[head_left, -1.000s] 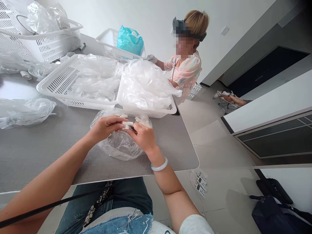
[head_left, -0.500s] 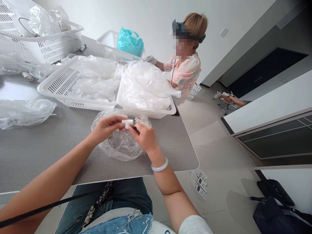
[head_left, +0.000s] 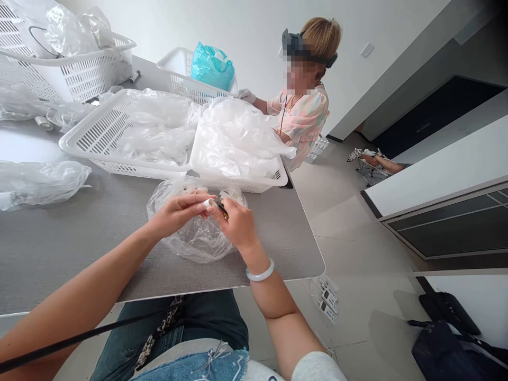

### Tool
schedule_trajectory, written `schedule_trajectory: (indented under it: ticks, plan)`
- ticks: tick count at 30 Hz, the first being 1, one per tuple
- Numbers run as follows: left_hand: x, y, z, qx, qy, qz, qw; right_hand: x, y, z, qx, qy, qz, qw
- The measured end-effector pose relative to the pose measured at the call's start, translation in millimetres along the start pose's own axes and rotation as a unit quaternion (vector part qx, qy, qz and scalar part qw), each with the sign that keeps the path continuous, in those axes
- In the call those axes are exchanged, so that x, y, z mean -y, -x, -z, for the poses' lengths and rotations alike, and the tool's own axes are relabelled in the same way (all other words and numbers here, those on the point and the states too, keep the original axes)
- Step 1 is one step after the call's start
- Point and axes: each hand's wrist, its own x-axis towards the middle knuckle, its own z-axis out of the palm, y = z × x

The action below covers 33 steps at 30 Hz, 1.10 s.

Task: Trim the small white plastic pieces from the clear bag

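My left hand [head_left: 174, 214] and my right hand [head_left: 234, 225] meet above a clear plastic bag [head_left: 194, 238] lying on the grey table [head_left: 79, 233]. Between their fingertips is a small white cylindrical piece [head_left: 209, 203], pinched by the left fingers. My right hand's fingers are curled, gripping a thin dark object [head_left: 223, 210] pressed against that white piece. More small white pieces [head_left: 232, 194] lie inside the bag, just beyond my hands. A pale bracelet [head_left: 260, 272] circles my right wrist.
Two white slotted baskets [head_left: 99, 135] [head_left: 238, 182] full of clear plastic bags stand just behind the bag. Further baskets [head_left: 79, 69] and a teal bag [head_left: 210, 66] are at the back. Another person [head_left: 301, 111] sits across the table's right end. A loose plastic bag [head_left: 35, 182] lies left.
The white piece has turned in my left fingers from sideways to end-on, and both hands have closed in a little tighter round it. The view has barely shifted.
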Motion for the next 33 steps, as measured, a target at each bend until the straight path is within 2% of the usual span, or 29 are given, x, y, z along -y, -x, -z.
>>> schedule_trajectory:
  ticks: [4, 13, 21, 27, 33]
  plan:
    - [0.0, 1.1, -0.3, 0.022, -0.049, -0.011, 0.998, 0.7, 0.4, 0.9, 0.002, 0.0, -0.003, 1.0]
    - [2.8, 4.7, -6.1, -0.035, -0.04, -0.026, 0.998, 0.9, 1.5, -2.3, -0.005, 0.004, -0.006, 1.0]
    - [7.4, 5.2, -7.1, -0.092, -0.053, -0.069, 0.992, 6.3, 2.1, -2.6, -0.002, -0.006, -0.013, 1.0]
    - [3.5, 5.9, -8.9, -0.093, -0.04, -0.057, 0.993, 5.9, 1.0, -0.4, 0.01, -0.013, -0.046, 0.999]
    - [0.5, 6.2, -7.0, -0.079, -0.073, -0.029, 0.994, 8.6, -0.4, 2.9, 0.03, -0.035, -0.049, 0.998]
